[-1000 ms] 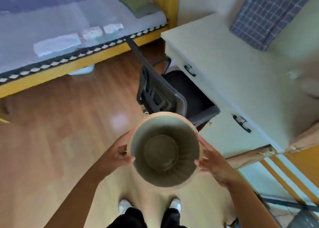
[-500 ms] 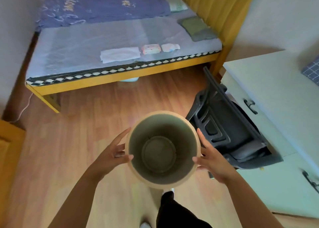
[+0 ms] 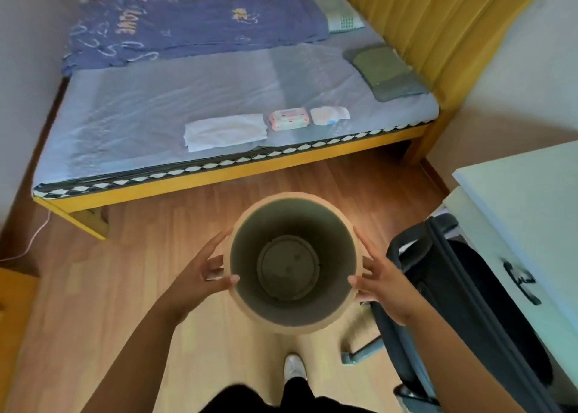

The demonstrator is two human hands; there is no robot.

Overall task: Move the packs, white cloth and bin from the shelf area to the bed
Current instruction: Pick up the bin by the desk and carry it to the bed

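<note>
I hold a round tan bin (image 3: 292, 315) with a dark grey inside, upright and empty, above the wooden floor. My left hand (image 3: 200, 275) presses its left wall and my right hand (image 3: 380, 282) its right wall. Ahead stands the bed (image 3: 131, 124) with a light blue sheet. Near its front edge lie a folded white cloth (image 3: 225, 131), a pink pack (image 3: 289, 119) and a white pack (image 3: 328, 115), side by side.
A black office chair (image 3: 463, 300) stands close on my right, against a white desk (image 3: 528, 225) with drawer handles. A blue blanket (image 3: 187, 27) and a green folded pad (image 3: 384, 71) lie farther back on the bed. A yellow padded wall is behind it.
I have turned left and walked toward the bed with the bin in both hands. The bed now fills the upper view and the chair has slid to the right.
</note>
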